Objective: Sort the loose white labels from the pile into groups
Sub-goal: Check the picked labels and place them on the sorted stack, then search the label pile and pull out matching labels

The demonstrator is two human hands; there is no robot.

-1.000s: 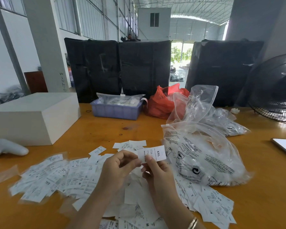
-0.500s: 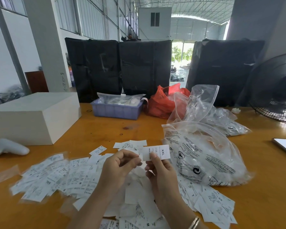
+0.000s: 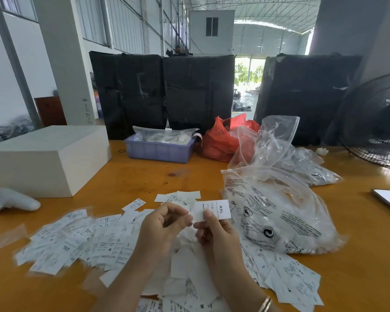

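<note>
Over the orange table [image 3: 126,176], the right hand [image 3: 214,230] pinches a white label [image 3: 212,210] marked XXL by its lower edge, thumb on the front, most of the label standing clear above the fingers. The left hand [image 3: 164,224] sits just beside it, fingers curled, thumb and forefinger tips meeting at the label's left edge; whether they actually grip it I cannot tell. Beneath both wrists spreads the pile of loose labels [image 3: 81,242], with a clear plastic bag [image 3: 277,219] to the right.
</note>
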